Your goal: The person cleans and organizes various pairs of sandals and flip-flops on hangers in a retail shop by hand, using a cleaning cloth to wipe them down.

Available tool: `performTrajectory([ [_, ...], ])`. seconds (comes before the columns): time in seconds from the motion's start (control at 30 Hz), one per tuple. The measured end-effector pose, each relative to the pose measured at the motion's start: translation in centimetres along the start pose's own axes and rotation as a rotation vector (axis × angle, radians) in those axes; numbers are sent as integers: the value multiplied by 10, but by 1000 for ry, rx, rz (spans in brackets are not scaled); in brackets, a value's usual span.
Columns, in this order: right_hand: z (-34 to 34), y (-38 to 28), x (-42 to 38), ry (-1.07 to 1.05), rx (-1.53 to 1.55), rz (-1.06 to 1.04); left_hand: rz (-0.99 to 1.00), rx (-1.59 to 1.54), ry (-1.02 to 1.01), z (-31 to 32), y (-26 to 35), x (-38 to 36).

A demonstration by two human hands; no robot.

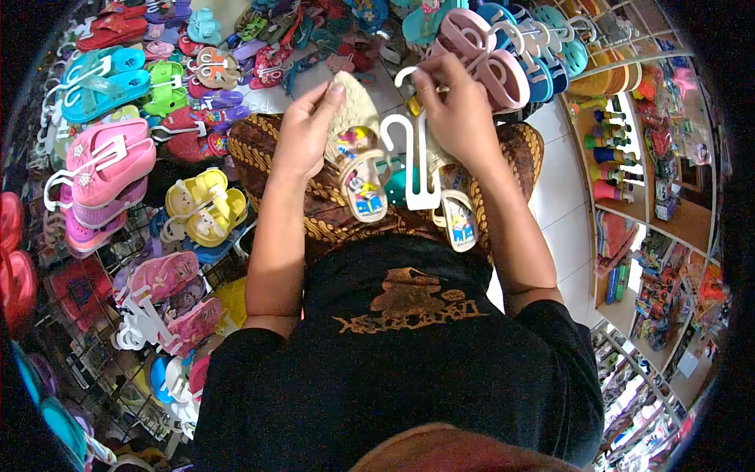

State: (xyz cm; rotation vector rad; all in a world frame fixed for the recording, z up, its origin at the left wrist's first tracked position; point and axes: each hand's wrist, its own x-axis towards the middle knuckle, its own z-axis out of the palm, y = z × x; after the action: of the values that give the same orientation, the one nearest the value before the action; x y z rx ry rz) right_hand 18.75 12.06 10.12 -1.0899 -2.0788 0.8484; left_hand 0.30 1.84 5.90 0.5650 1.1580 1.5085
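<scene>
My left hand [305, 130] is closed on the heel end of a beige child's sandal [351, 110] with a cartoon picture on its strap. The matching beige sandal [458, 223] hangs toe-down below my right hand [460, 114], whose fingers are pinched together near its heel end; the hand covers much of it. Between the two sandals is a white plastic shoe hanger [423, 177], its hook curving to the left. Another white hook [405, 76] shows beside my right fingertips. Both sandals are above my lap, over brown patterned cloth [314, 200].
Pink and yellow children's shoes [206, 206] hang on a wire rack at left. More sandals [275, 47] crowd the far side. Pink clogs [502, 79] hang just beyond my right hand. Shelves of goods [629, 165] stand at right, beside white floor tiles [560, 212].
</scene>
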Motion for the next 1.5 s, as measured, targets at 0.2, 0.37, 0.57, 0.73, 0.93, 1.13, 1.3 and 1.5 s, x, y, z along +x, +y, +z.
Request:
performTrajectory([
  [0.2, 0, -14, -5, -102, -41, -26, 248, 197, 92, 32, 21, -4],
  [0.37, 14, -7, -13, 32, -86, 6, 221, 389, 83, 36, 24, -8],
  [0.57, 22, 6, -8, 214, 28, -21, 49, 453, -163, 42, 23, -14],
  [0.73, 8, -9, 6, 268, 47, -103, -14, 355, -279, 31, 23, -14],
  [0.93, -12, -27, 20, -55, 287, -81, 153, 460, -242, 11, 26, -7],
  [1.13, -31, -52, 28, -255, -20, -278, 55, 202, 150, -20, 23, 8],
  [1.3, -17, -28, 53, -29, -70, -217, 91, 156, 256, -29, 19, 11],
  [1.5, -19, -34, 70, -39, 9, -281, 149, 149, 286, -27, 22, 24],
])
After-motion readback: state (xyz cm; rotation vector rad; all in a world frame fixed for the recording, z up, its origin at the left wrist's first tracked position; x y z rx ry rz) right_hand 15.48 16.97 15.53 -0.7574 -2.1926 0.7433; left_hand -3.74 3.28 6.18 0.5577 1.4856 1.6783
